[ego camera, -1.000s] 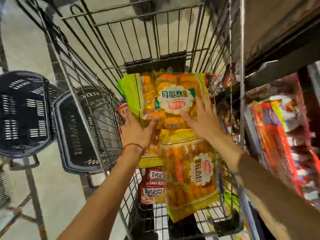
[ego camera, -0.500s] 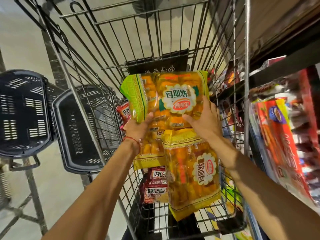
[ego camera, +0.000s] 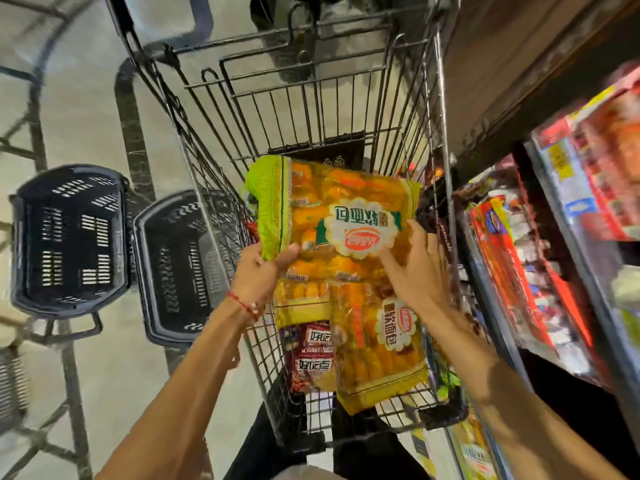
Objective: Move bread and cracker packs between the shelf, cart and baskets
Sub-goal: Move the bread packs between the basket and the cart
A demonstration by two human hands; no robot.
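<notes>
Two hands: the left hand [ego camera: 258,275] and right hand [ego camera: 415,271] both reach over the cart [ego camera: 446,174] and meet on one pack.
Left hand: grips the lower left corner of the top bread pack [ego camera: 332,220], with the thumb curled over the face and the fingers hidden beneath.
Right hand: fingers spread and fairly straight, laid against the lower right part of the same pack, thumb on its face near the round label.
Wrist: a red bracelet [ego camera: 242,303] on the left arm.
Top bread pack: clear yellow-green wrapper with golden rolls, held roughly flat above the cart's load, label upside down to the camera.
Second bread pack [ego camera: 377,344]: lies lengthwise in the cart, its far end under the held pack.
Third bread pack [ego camera: 301,301]: mostly covered, with only one end showing between the left hand and the second pack.
Cracker packs [ego camera: 313,355]: red, in the cart, just beside the second bread pack on its left and partly tucked under it.
Inner basket [ego camera: 173,268]: dark plastic, just beside the cart's left wall.
Outer basket [ego camera: 69,237]: dark plastic, next to the inner one on its left.
Shelf [ego camera: 502,84]: runs along the cart's right side.
Shelf packs [ego camera: 519,258]: red and orange, standing below the shelf board, blurred.
</notes>
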